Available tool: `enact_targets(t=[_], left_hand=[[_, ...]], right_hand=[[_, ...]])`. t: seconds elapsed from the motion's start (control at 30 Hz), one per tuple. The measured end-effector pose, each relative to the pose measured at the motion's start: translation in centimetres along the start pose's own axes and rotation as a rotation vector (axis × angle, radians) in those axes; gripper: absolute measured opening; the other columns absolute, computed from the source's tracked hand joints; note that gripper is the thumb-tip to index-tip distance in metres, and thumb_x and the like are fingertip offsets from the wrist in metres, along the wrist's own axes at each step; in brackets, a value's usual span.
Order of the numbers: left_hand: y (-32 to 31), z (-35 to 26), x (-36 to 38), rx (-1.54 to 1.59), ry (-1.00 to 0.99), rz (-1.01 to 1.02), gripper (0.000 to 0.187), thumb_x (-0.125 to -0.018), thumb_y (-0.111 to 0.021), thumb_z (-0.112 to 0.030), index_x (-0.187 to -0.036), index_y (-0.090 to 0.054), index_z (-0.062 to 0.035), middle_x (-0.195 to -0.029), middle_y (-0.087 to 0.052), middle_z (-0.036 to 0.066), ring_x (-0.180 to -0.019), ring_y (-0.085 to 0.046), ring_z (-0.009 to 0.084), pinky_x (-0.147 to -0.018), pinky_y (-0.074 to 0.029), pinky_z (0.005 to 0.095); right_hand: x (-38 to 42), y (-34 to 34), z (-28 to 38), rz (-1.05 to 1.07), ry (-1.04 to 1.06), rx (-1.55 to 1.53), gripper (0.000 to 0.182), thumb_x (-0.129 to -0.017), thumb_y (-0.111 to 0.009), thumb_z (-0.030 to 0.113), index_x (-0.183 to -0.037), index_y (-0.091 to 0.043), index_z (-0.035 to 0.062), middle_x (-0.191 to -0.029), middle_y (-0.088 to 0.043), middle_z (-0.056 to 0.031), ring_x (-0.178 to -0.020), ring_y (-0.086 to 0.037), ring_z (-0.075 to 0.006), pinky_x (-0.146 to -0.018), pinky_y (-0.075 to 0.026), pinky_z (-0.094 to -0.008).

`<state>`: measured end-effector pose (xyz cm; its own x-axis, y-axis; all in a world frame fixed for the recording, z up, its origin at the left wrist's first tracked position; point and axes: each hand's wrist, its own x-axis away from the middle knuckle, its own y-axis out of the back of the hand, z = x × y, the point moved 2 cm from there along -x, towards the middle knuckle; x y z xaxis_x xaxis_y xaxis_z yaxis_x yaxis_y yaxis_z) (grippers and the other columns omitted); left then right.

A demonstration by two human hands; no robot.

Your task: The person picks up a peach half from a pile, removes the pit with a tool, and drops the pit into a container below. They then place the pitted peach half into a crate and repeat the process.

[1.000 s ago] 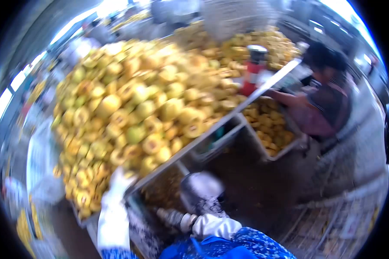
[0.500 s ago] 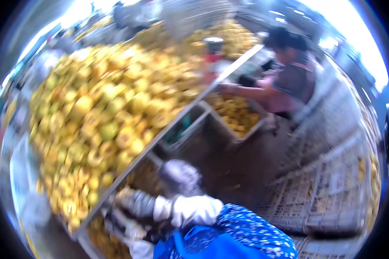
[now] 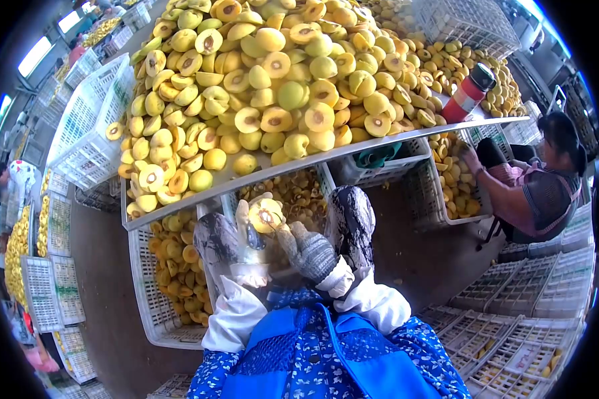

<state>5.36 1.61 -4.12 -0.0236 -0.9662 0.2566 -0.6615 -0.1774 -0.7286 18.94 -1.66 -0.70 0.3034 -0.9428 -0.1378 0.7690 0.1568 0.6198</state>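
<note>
My left hand (image 3: 249, 237), in a light work glove, is closed around a yellow peach half (image 3: 266, 214) whose cut face points up, with the pit area in the middle. Close to the fruit's right side is my right hand (image 3: 313, 254), in a grey knitted glove with its fingers curled. Whatever sits in those fingers is too small or hidden to tell. Both hands are between my knees, below the table edge. Under the table, a bin of peach scraps (image 3: 286, 194) lies just beyond the hands.
A heap of peach halves (image 3: 273, 86) covers the metal table (image 3: 353, 147). To my left stands a white crate (image 3: 154, 319) of halves. A red flask (image 3: 468, 94) is on the table at right. A co-worker (image 3: 546, 179) sits beside another crate (image 3: 439, 211). Stacked crates (image 3: 526, 352) line the right.
The view has turned and levelled out. My hands, earlier low at the left by the crate, are now between my knees, with the peach half showing in my left hand.
</note>
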Motion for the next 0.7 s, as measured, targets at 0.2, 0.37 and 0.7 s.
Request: enact_targets(t=[0.2,0.37,0.7], left_hand=[[-0.2,1.5,0.2,-0.071,-0.088,-0.044,0.054,-0.094,-0.042,-0.050,-0.113,-0.052,-0.0006,-0.090,-0.061,0.009,-0.077,-0.059,0.0163,-0.072,-0.050,0.0265],[-0.5,1.9,0.4,-0.604,-0.341,-0.158,0.048,-0.098,-0.031,-0.042,-0.104,-0.055,-0.0010,-0.104,-0.057,0.009,-0.090,-0.055,0.0164,-0.081,-0.045,0.0281],[-1.1,2.9,1.2,-0.740,-0.396,-0.223,0.040,-0.096,-0.034,-0.032,-0.096,-0.059,-0.0002,-0.098,-0.059,0.009,-0.086,-0.056,0.0168,-0.078,-0.046,0.0276]], right_hand=[[-0.4,-0.9,-1.3,0.115,0.000,0.194,0.022,-0.091,-0.046,0.024,-0.103,-0.053,0.0072,-0.079,-0.056,-0.0182,-0.065,-0.059,-0.0371,-0.055,-0.046,-0.0479],[-0.1,-3.0,-3.4,0.144,-0.153,0.140,0.023,-0.091,-0.043,0.021,-0.107,-0.054,0.0093,-0.085,-0.055,-0.0178,-0.062,-0.059,-0.0354,-0.056,-0.046,-0.0470],[0.9,-2.5,-4.4,0.242,-0.092,0.162,0.030,-0.090,-0.045,0.024,-0.115,-0.051,0.0095,-0.082,-0.054,-0.0176,-0.060,-0.058,-0.0342,-0.053,-0.044,-0.0465]])
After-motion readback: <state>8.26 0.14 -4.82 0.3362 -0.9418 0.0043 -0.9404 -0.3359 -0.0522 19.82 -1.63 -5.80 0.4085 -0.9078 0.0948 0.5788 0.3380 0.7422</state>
